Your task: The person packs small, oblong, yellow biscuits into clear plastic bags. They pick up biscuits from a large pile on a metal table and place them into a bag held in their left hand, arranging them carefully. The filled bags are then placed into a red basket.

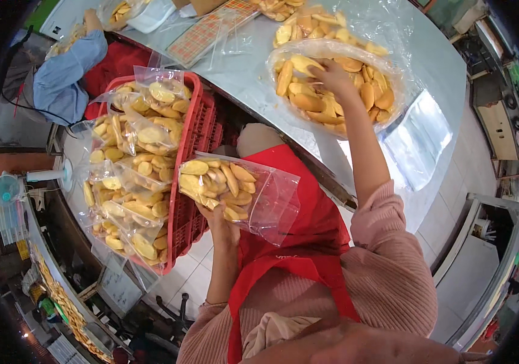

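My left hand [220,225] supports a clear plastic bag [274,197] from below. The bag is partly filled with yellow, oval, biscuit-like pieces [211,183], and its loose end lies toward the right over my red apron. My right hand [334,82] reaches over the table into a large, wide-mouthed clear bag [276,57] heaped with the same pieces. Its fingers are bent onto a pale yellow oval piece [303,64] at the left of the heap; the fingertips are partly hidden.
A red plastic crate [177,242] piled with filled bags [144,164] stands to my left. Flat clear bags [422,142] lie on the grey table [229,76] at right. An orange checked board [211,33] lies farther back. Another person's blue sleeve [65,76] shows at far left.
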`<state>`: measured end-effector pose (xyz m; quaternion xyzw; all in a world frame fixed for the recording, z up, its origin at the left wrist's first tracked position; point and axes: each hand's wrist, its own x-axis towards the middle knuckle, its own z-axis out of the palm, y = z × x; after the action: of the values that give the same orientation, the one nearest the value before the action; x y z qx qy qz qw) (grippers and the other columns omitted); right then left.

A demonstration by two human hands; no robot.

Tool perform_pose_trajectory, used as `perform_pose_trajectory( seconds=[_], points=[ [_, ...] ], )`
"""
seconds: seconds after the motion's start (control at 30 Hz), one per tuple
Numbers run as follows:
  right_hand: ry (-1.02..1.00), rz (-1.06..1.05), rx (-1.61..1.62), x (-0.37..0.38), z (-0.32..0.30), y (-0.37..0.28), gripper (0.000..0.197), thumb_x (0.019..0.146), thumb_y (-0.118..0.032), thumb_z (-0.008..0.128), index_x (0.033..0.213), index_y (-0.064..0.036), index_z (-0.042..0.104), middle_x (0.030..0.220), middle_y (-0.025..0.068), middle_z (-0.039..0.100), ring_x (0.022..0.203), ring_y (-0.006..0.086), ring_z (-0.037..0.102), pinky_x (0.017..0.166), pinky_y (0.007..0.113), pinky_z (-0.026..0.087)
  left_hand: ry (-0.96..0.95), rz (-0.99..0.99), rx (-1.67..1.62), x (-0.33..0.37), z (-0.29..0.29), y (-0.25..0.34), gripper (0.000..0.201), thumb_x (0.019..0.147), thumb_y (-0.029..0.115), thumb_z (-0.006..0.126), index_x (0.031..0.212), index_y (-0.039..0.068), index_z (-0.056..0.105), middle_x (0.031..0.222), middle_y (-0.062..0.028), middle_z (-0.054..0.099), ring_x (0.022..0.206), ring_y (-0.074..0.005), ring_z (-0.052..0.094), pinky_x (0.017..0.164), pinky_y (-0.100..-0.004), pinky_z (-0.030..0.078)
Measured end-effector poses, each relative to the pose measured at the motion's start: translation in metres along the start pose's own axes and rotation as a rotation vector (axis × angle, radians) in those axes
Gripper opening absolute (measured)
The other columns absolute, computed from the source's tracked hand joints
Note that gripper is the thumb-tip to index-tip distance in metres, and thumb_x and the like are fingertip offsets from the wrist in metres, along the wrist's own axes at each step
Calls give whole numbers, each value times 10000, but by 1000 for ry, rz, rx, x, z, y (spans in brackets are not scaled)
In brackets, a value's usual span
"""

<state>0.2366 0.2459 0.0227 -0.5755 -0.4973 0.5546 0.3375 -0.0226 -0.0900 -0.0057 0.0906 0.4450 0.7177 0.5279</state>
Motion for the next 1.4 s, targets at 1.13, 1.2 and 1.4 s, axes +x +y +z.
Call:
perform_pose_trajectory(
  seconds=[1.13,1.2,1.4],
  points=[
    [-947,3,102,-240,136,74,571,1056,-324,371,1532,-53,210,1541,131,307,1406,231,303,1137,337,269,147,-70,103,-16,22,2,932,923,85,614,1522,167,-96,1467,-148,308,1311,-269,407,1068,-391,389],
    [-930,-99,-63,-243,142,75,581,1049,-366,382,1539,-97,224,1534,94,321,1373,201,343,1102,317,316,196,-86,242,-20,32,7,911,908,77,629,1514,167,-45,1422,-141,363,1284,-273,443,1047,-402,418],
    [-913,-233,-108,-242,159,77,612,1041,-449,335,1496,-41,295,1416,209,453,1306,309,449,1094,375,339,156,-21,191,-7,18,6,731,864,89,615,1452,194,193,1349,-117,447,1213,-276,516,958,-421,503]
  ],
)
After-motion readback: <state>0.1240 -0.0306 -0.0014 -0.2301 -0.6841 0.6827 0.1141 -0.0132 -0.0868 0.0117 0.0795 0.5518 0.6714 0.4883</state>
